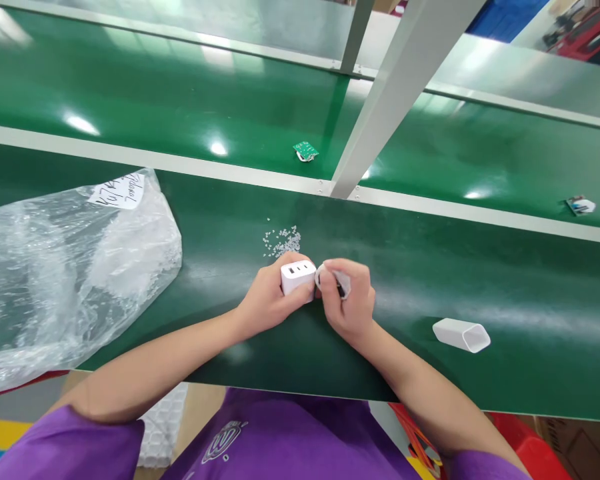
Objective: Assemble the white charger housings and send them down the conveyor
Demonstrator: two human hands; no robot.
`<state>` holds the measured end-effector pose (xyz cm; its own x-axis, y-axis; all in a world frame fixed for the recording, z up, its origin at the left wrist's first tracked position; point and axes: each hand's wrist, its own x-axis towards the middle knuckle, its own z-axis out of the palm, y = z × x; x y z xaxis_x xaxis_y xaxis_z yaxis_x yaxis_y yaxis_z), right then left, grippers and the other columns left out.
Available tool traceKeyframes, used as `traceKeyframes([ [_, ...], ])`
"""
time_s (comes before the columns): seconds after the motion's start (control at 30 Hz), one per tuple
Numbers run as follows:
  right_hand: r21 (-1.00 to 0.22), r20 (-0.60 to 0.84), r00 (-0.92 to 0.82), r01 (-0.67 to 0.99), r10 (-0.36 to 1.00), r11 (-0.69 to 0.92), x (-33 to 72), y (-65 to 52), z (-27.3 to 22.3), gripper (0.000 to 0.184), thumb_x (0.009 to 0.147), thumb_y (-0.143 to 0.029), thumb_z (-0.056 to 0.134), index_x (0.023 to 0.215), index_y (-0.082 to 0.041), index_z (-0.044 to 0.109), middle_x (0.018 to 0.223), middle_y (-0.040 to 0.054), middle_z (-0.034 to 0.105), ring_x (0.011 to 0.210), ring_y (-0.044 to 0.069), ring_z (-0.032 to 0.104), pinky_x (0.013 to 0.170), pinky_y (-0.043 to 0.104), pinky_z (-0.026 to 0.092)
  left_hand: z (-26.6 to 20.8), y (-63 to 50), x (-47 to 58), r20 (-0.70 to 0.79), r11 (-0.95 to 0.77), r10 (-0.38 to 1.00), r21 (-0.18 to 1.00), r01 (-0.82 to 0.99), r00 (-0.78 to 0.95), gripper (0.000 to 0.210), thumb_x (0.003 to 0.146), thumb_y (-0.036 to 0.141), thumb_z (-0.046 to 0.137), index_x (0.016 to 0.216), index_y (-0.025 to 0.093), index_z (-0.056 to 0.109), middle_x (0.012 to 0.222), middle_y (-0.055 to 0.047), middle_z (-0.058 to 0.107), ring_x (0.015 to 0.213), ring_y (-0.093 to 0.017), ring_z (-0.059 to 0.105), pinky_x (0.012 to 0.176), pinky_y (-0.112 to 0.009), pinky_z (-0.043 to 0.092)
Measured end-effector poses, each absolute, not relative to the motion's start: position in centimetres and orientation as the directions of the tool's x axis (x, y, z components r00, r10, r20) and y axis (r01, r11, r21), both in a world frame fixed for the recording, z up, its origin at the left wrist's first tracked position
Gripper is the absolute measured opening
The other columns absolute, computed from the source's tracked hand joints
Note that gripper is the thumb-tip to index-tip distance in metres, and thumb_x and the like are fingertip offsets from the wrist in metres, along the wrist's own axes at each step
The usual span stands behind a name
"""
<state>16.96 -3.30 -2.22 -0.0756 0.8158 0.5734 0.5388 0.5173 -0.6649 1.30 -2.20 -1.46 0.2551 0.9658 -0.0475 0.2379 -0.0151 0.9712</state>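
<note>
My left hand (266, 297) is wrapped around a white charger (297, 276) whose port face, with several dark slots, points up toward me. Close by its right side, my right hand (351, 299) pinches a small white rounded part (346, 283) with something dark on it; my fingers cover much of it, so its exact kind does not show. Just beyond the charger lies a scatter of tiny clear pieces (286, 241) on the dark green bench. To the right of my right hand rests a hollow white charger shell (457, 335), lying on its side with its open end facing right.
A large clear plastic bag (80, 267) with a handwritten label covers the left of the bench. A green circuit board (306, 151) and another small board (580, 205) lie on the green conveyor belt (155, 100) beyond the rail. A grey metal post (380, 107) rises there.
</note>
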Motion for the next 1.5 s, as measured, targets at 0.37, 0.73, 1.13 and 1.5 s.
traceKeyframes([
  [0.37, -0.514, 0.240, -0.119, 0.826, 0.963, 0.230, 21.4, 1.4, -3.1, 0.016, 0.090, -0.025, 0.051, 0.087, -0.020, 0.066, 0.087, 0.0069, 0.068, 0.083, 0.023, 0.062, 0.075, 0.037, 0.050, -1.8, -1.1, 0.9, -0.107, 0.233, 0.922, 0.921, -0.313, 0.372, 0.042, 0.075, 0.044, 0.073, 0.102, 0.020, 0.050, 0.092, -0.007, 0.075, 0.070, -0.018, 0.071, 0.061, -0.027, 0.054],
  [0.73, -0.429, 0.581, -0.456, 0.533, 0.675, 0.729, 16.7, -2.7, -0.3, 0.038, 0.089, -0.030, 0.063, 0.125, -0.023, 0.056, 0.111, 0.0098, 0.066, 0.099, 0.023, 0.065, 0.082, 0.040, 0.056, -1.6, -0.7, 1.1, -0.293, 0.349, 0.937, 0.817, -0.460, 0.191, 0.027, 0.079, 0.044, 0.060, 0.086, 0.018, 0.055, 0.067, 0.003, 0.060, 0.053, -0.012, 0.059, 0.051, -0.025, 0.051],
  [1.13, -0.080, -0.041, -0.263, 0.962, 0.964, 0.259, 10.8, 13.9, 7.3, 0.029, 0.099, -0.019, 0.041, 0.121, -0.019, 0.061, 0.115, 0.0144, 0.067, 0.107, 0.026, 0.064, 0.084, 0.035, 0.051, -1.5, 2.8, -0.9, -0.218, 0.129, 0.956, 0.914, -0.385, -0.198, 0.038, 0.089, 0.048, 0.045, 0.108, 0.017, 0.056, 0.107, -0.009, 0.060, 0.088, -0.015, 0.059, 0.069, -0.026, 0.054],
  [1.5, -0.101, -0.125, -0.338, 0.939, 0.933, 0.327, 11.3, 17.3, 9.1, 0.042, 0.100, -0.019, 0.044, 0.142, -0.014, 0.043, 0.139, 0.0156, 0.054, 0.124, 0.023, 0.055, 0.103, 0.038, 0.046, -2.1, 2.8, -1.0, -0.172, 0.114, 0.972, 0.941, -0.318, -0.159, 0.042, 0.078, 0.053, 0.057, 0.097, 0.016, 0.060, 0.088, -0.006, 0.063, 0.078, -0.016, 0.060, 0.062, -0.027, 0.053],
])
